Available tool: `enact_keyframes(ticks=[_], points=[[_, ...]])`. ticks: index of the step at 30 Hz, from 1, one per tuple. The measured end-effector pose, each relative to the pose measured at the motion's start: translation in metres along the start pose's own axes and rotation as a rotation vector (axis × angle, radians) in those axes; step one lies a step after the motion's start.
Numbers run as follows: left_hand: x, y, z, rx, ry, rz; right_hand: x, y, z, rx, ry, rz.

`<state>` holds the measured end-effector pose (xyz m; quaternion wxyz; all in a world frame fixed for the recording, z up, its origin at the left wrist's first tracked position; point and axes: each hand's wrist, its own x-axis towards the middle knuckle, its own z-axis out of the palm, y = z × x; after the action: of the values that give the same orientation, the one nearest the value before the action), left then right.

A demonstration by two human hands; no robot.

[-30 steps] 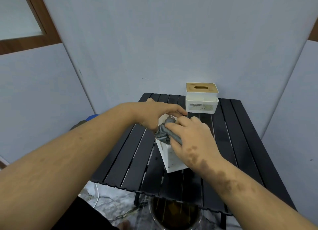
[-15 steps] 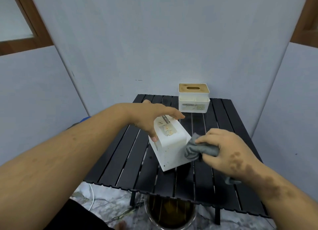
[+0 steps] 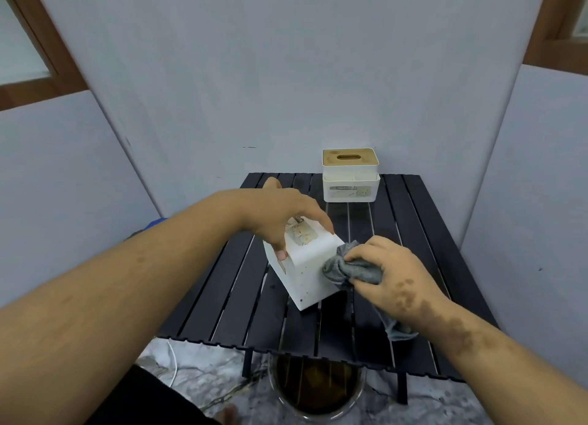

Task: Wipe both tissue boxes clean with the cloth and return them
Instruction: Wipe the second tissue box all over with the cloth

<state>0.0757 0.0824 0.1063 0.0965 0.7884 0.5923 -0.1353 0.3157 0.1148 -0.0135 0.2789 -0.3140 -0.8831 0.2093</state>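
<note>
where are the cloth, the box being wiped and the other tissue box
cloth (image 3: pixel 353 270), head view, bunched grey part in the right hand
near box (image 3: pixel 307 276), head view, white side face
far box (image 3: pixel 350 158), head view, wooden lid beside the slot

White tissue box (image 3: pixel 305 265) w/ dark specks, grey cloth (image 3: pixel 350 270), black slatted table (image 3: pixel 222 297), tan-lidded box (image 3: pixel 350 176).

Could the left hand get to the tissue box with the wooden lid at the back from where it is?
Probably yes: the left hand holds the near tissue box, but bare table lies between it and the wooden-lid box.
</note>
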Motion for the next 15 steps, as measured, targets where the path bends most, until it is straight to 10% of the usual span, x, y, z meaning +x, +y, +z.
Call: enact_keyframes(ticks=[15], points=[[-0.054, -0.016, 0.06, -0.646, 0.536, -0.141, 0.016, -0.014, 0.007, 0.315, 0.35, 0.226]])
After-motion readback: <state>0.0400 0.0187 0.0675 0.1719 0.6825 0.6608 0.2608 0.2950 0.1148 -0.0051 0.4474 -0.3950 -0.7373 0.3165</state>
